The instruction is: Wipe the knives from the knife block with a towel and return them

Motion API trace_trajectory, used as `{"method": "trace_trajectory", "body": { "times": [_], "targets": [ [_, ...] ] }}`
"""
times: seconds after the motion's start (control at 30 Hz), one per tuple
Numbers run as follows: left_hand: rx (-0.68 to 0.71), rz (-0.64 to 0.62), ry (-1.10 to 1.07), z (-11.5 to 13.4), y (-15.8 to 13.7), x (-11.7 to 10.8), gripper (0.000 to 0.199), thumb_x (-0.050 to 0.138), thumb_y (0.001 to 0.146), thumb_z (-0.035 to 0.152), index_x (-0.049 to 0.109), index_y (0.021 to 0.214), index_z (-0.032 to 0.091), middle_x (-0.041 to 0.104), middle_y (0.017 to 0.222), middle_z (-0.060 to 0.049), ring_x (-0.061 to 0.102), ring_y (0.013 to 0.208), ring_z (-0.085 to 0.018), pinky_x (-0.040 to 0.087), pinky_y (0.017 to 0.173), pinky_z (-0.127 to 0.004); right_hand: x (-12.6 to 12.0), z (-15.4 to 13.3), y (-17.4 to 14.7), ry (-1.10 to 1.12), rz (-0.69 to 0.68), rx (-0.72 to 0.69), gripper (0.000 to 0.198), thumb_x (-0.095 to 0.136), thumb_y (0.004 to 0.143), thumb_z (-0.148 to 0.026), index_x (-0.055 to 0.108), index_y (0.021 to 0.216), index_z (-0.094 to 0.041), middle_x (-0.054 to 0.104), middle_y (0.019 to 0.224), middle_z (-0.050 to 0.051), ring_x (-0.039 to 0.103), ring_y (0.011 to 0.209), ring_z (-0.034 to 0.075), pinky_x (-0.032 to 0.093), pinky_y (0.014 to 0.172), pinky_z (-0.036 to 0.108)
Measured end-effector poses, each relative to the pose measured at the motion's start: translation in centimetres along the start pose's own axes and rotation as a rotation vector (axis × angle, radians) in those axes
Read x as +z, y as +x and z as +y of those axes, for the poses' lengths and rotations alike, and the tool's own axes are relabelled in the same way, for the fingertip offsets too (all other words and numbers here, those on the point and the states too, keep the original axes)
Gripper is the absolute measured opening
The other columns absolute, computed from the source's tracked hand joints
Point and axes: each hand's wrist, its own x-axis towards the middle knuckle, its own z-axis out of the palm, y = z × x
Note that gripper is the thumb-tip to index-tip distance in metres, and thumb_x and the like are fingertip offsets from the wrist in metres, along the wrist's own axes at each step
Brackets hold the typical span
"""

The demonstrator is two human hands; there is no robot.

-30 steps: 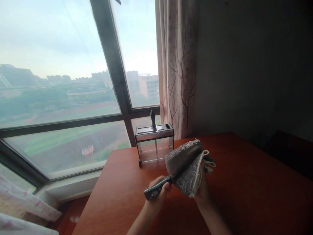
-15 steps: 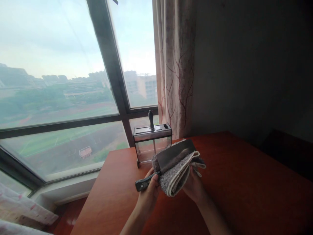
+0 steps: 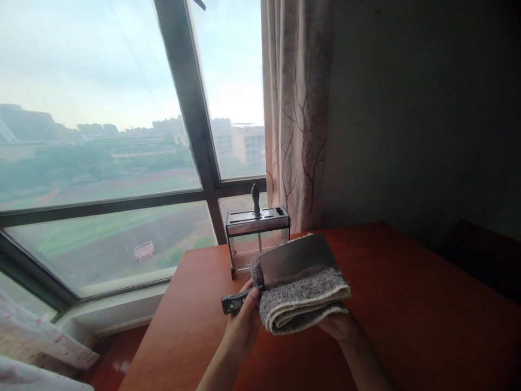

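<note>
My left hand [image 3: 243, 320] is closed around the black riveted handle of a cleaver [image 3: 299, 259], with the thumb up by the blade's heel. The broad dark blade lies flat on a folded grey towel [image 3: 305, 293] with pale edges. From the right, my right hand [image 3: 337, 324] holds the towel from below, and its fingers are mostly hidden beneath the folds. Behind the blade, on the table, stands a clear-sided knife block [image 3: 258, 220] with a metal top. A dark knife handle [image 3: 255, 200] sticks up out of it.
The reddish-brown wooden table [image 3: 407, 293] stretches under and around my hands. A large window [image 3: 101, 152] rises at the left and behind, with a patterned curtain [image 3: 299, 119] hanging beside it. A dark wall [image 3: 407, 108] is at the right.
The towel and blade have tilted flatter, so more of the towel's front shows. My right hand has shifted slightly right and down, further under the towel. The view has turned a little left.
</note>
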Motion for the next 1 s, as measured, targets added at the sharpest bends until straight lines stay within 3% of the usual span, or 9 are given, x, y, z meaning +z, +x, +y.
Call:
{"method": "trace_trajectory", "body": {
  "times": [0.13,0.33,0.53,0.63,0.8,1.0],
  "targets": [
    [0.015,-0.015,0.007,0.1,0.0,-0.1,0.044,0.073,0.076,0.031,0.061,0.118,0.022,0.07,0.111,-0.007,0.065,0.102,-0.025,0.049,0.094,-0.036,0.9,-0.4,-0.3,0.035,-0.061,0.066,0.051,0.09,0.039,-0.019,0.072,0.086,-0.03,0.075,0.1,0.003,0.063,0.107,0.032,0.04,0.101,0.056],
    [0.041,0.009,-0.019,-0.4,0.1,0.0,0.047,0.073,0.076,0.033,0.06,0.12,0.024,0.071,0.108,-0.006,0.065,0.102,-0.024,0.05,0.092,-0.035,3.0,1.1,0.3,0.043,-0.046,0.002,0.047,0.083,0.049,-0.007,0.07,0.088,-0.03,0.073,0.103,-0.002,0.064,0.106,0.025,0.043,0.102,0.047],
    [0.03,-0.019,0.088,-2.5,-0.5,0.8,0.056,0.074,0.076,0.033,0.055,0.128,0.023,0.07,0.109,-0.01,0.067,0.091,-0.023,0.054,0.08,-0.034,4.6,1.9,1.0,0.118,-0.017,-0.055,0.037,0.084,0.061,-0.037,0.07,0.095,-0.03,0.074,0.102,-0.002,0.065,0.103,0.024,0.045,0.1,0.045],
    [0.039,-0.037,0.218,-3.4,-0.7,0.9,0.06,0.074,0.075,0.035,0.055,0.13,0.02,0.071,0.102,-0.011,0.068,0.076,-0.022,0.054,0.066,-0.032,4.4,1.8,1.2,0.144,0.044,-0.027,0.034,0.08,0.065,-0.047,0.071,0.093,-0.029,0.075,0.098,-0.002,0.065,0.102,0.024,0.048,0.097,0.044],
    [0.066,-0.058,0.421,-3.1,-0.4,0.8,0.054,0.072,0.077,0.038,0.059,0.125,0.015,0.071,0.082,-0.01,0.064,0.064,-0.019,0.051,0.056,-0.029,3.2,1.1,1.9,0.214,0.159,-0.023,0.024,0.077,0.071,-0.04,0.071,0.09,-0.028,0.076,0.092,-0.006,0.069,0.09,0.018,0.053,0.092,0.035],
    [0.146,-0.121,0.512,-1.7,0.0,0.7,0.045,0.071,0.075,0.041,0.066,0.113,0.017,0.068,0.095,-0.012,0.059,0.061,-0.015,0.048,0.052,-0.026,1.8,-1.2,2.3,0.289,0.25,-0.136,0.024,0.075,0.073,-0.036,0.07,0.096,-0.029,0.075,0.097,-0.005,0.068,0.098,0.019,0.053,0.091,0.036]
  ]
}}
